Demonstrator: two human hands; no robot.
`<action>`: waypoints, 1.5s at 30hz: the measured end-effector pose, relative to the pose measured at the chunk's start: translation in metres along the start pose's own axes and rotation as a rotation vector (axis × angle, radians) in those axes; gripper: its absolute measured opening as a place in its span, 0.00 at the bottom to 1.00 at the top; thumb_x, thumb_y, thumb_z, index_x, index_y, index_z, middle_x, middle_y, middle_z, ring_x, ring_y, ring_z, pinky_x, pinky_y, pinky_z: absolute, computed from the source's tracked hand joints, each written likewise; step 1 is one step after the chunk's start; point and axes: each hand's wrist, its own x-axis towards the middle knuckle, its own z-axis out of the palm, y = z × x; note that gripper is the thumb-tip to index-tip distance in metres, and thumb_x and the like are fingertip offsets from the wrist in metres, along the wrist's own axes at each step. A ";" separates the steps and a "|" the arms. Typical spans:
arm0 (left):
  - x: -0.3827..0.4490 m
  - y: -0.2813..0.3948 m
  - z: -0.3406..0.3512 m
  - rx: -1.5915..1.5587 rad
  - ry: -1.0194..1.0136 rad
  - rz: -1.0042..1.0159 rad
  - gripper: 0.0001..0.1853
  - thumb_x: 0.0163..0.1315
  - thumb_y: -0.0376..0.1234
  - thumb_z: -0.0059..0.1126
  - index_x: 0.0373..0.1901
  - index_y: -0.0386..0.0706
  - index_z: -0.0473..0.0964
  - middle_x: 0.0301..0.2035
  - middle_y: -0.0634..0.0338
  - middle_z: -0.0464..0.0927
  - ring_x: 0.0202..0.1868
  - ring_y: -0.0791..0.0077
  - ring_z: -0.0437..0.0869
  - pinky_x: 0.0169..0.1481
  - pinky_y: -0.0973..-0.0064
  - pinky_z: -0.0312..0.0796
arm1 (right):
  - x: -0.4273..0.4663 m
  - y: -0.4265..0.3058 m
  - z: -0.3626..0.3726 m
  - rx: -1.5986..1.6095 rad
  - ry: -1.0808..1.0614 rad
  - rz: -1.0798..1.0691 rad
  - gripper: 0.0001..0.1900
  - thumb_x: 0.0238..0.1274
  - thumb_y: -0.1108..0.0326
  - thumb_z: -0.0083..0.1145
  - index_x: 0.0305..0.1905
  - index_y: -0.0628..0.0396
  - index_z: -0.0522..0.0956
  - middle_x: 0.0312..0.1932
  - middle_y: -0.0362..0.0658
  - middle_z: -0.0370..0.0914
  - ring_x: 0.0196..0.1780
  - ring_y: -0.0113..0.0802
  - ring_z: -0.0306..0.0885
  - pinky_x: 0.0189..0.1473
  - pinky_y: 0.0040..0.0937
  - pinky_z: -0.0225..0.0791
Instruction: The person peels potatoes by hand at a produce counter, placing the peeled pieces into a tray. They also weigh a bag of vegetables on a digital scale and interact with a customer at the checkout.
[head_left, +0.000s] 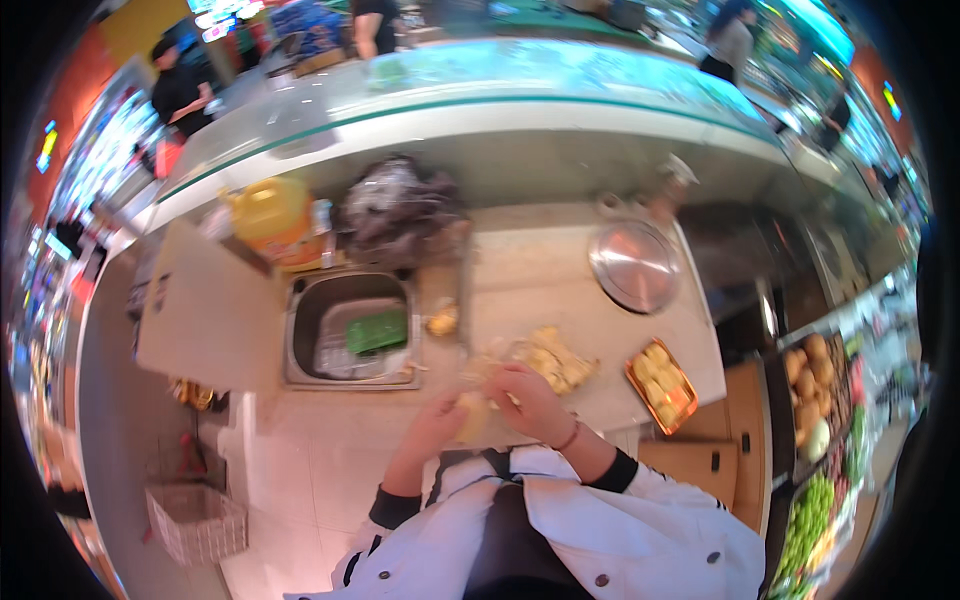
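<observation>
Before my chest, my left hand (436, 426) grips a pale yellow piece of food (472, 418), blurred, its kind unclear. My right hand (531, 401) is beside it with bent fingers, close to that piece; whether it holds something small is too blurred to tell. Just beyond the right hand, a heap of pale yellow food pieces (556, 361) lies on the light worktop (525, 277). To the right, at the worktop's edge, sits an orange-rimmed tray (628, 369) of yellowish chunks (660, 382).
A steel sink (298, 330) holding a green object (377, 332) is at left. Behind it stand a yellow jug (271, 214) and dark plastic bags (401, 202). A round steel lid or plate (636, 266) lies at back right. Vegetable crates (791, 457) are far right.
</observation>
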 end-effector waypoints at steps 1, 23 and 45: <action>0.007 0.005 0.007 -0.024 0.000 0.013 0.18 0.65 0.39 0.49 0.51 0.38 0.70 0.43 0.62 0.74 0.44 0.78 0.74 0.49 0.79 0.68 | -0.003 0.009 -0.007 0.008 0.026 -0.024 0.07 0.53 0.77 0.54 0.38 0.58 0.77 0.33 0.48 0.77 0.42 0.47 0.74 0.43 0.37 0.68; 0.058 -0.047 0.071 0.027 0.266 -0.080 0.22 0.62 0.51 0.43 0.40 0.40 0.71 0.34 0.59 0.74 0.23 0.78 0.74 0.20 0.82 0.64 | -0.049 0.345 -0.239 -0.972 0.057 0.669 0.12 0.55 0.55 0.53 0.40 0.43 0.83 0.40 0.43 0.81 0.41 0.43 0.80 0.39 0.46 0.71; 0.114 -0.053 0.130 -0.354 -0.462 -0.302 0.29 0.64 0.51 0.42 0.62 0.45 0.61 0.55 0.59 0.69 0.57 0.68 0.70 0.55 0.63 0.63 | -0.126 -0.002 -0.103 0.152 0.399 0.332 0.17 0.60 0.76 0.49 0.54 0.57 0.72 0.46 0.45 0.67 0.41 0.35 0.73 0.43 0.30 0.69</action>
